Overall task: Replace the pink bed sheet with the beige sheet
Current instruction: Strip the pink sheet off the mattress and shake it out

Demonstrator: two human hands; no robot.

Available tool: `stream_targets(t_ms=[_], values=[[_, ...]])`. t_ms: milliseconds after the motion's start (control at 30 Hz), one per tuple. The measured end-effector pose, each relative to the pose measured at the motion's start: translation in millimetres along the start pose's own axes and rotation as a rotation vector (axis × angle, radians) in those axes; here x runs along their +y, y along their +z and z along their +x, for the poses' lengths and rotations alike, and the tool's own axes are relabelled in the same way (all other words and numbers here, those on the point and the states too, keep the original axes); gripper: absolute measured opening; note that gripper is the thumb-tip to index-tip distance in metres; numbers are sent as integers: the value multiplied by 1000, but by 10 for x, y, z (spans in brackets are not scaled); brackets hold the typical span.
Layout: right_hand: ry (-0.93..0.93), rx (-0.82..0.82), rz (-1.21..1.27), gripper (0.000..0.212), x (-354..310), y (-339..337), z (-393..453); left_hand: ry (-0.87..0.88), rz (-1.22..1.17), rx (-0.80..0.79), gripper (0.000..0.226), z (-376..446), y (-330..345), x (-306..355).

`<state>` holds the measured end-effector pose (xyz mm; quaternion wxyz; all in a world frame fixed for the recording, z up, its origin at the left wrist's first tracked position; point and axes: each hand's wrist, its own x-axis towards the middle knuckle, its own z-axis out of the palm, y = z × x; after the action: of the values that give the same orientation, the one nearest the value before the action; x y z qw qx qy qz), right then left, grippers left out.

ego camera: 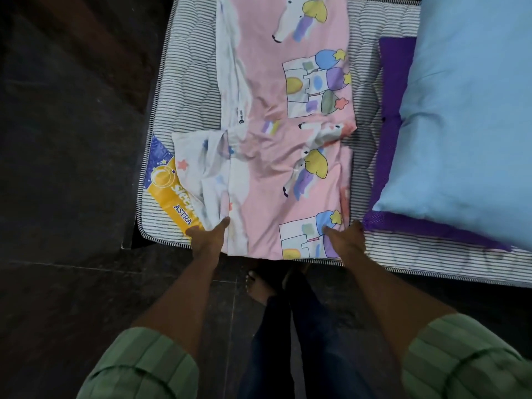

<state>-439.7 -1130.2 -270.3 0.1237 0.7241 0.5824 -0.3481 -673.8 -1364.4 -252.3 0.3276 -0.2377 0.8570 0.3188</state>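
The pink bed sheet (267,156), printed with unicorns and castles, lies folded into a long strip on the bare striped mattress (184,90), its near end at the mattress edge. My left hand (208,234) grips the near left corner of the strip, thumb on top. My right hand (345,236) holds the near right corner, fingers curled over the fabric. No beige sheet is in view.
A light blue pillow (466,119) lies on a purple cloth (394,90) at the right of the mattress. A yellow and blue brand label (167,182) shows at the mattress's near left corner. Dark floor (72,168) lies left and below; my bare feet stand by the bed.
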Motion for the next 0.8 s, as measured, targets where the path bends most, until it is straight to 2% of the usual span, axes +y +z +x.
stream_targets(t_ms=[67, 167, 300, 333, 367, 433, 533, 567, 667, 800], values=[[-22, -5, 38, 103, -104, 6, 131, 34, 62, 8, 118, 79, 35, 130], [-109, -19, 186, 98, -356, 11, 325, 154, 59, 35, 117, 251, 151, 365], [-174, -17, 297, 121, -830, 19, 620, 202, -68, -24, 123, 532, 379, 778], [-154, -13, 307, 122, -936, 23, 712, 203, -90, -56, 117, 555, 431, 892], [-119, -17, 331, 122, -1026, 15, 778, 212, -107, -95, 101, 599, 479, 982], [-50, -50, 404, 113, -1116, -14, 884, 176, -145, -255, 63, 601, 531, 1118], [-94, -204, 464, 78, -1109, -40, 987, 63, -37, -501, 48, 646, 551, 1175], [-101, -234, 442, 74, -1109, -57, 1012, 42, 29, -555, 43, 657, 556, 1185], [-87, -304, 467, 70, -1077, -197, 961, 25, 142, -614, 25, 526, 513, 1217], [-77, -434, 614, 48, -1073, -479, 719, 191, 54, -635, 24, 396, 262, 1295]])
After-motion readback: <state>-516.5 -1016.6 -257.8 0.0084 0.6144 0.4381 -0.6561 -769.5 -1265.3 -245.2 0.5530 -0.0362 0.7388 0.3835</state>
